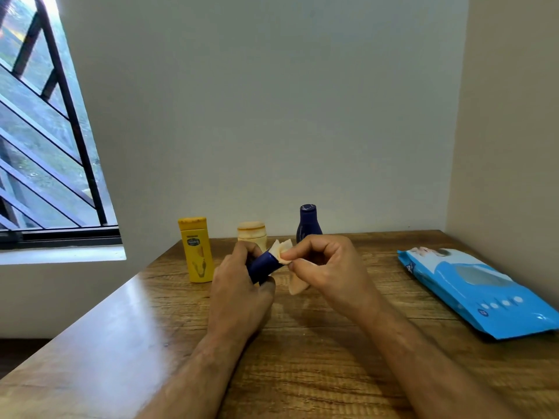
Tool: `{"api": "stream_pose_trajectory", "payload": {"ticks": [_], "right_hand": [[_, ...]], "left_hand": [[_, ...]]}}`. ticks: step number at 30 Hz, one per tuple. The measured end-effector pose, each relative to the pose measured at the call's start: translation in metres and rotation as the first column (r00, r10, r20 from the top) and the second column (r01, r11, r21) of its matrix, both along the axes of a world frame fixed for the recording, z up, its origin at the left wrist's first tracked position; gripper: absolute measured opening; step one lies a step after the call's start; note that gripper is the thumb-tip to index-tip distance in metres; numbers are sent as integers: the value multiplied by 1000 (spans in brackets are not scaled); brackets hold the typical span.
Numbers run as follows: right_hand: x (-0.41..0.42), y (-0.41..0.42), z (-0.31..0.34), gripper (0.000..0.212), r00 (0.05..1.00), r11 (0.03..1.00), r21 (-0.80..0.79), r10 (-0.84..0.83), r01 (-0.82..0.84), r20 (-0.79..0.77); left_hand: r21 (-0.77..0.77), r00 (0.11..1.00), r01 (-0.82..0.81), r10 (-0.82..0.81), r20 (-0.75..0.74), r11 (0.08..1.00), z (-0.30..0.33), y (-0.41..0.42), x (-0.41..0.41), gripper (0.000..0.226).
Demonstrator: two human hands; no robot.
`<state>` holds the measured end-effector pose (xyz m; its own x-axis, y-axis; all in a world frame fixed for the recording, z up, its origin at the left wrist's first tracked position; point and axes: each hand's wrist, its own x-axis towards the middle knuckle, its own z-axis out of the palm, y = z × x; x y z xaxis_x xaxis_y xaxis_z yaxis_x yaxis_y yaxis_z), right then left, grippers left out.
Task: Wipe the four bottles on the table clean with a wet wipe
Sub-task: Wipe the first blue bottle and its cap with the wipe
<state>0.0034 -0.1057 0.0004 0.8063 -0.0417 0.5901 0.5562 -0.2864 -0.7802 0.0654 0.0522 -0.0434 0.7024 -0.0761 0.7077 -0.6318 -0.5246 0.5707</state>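
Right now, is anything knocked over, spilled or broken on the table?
Nothing stands out. The yellow bottle, the cream bottle and the tall blue bottle stand upright by the wall. The small blue bottle is tilted only because the left hand holds it while the right hand rubs it with the wipe.

Three bottles [198, 252] line the far edge, wipes pack [472, 290] right, near table [302, 358] open

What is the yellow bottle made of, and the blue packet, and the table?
The yellow bottle looks like smooth plastic: solid colour, moulded cap, soft sheen. The blue packet seems to be thin glossy plastic film, since it crinkles and shines. The table looks like wood with a polished finish: grain lines show and the window glare reflects off it, though it might be a printed laminate.
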Motion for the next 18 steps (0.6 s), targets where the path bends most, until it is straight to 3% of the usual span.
{"api": "stream_pose_trajectory", "payload": {"ticks": [4,10,16,18], "right_hand": [[1,2,0,17,999,999,-37,-4,5,44],[8,-5,2,16,988,981,116,-150,152,-26],[5,-4,3,9,999,996,83,-8,13,-50],[7,-2,1,8,998,997,75,-5,10,-64]], "left_hand": [[48,1000,1,-1,5,999,0,0,2,61],[-16,995,87,-86,41,996,3,-2,0,59],[-206,954,299,-298,37,932,4,-2,-10,47],[-205,930,368,-361,70,907,2,-1,-11,44]]}}
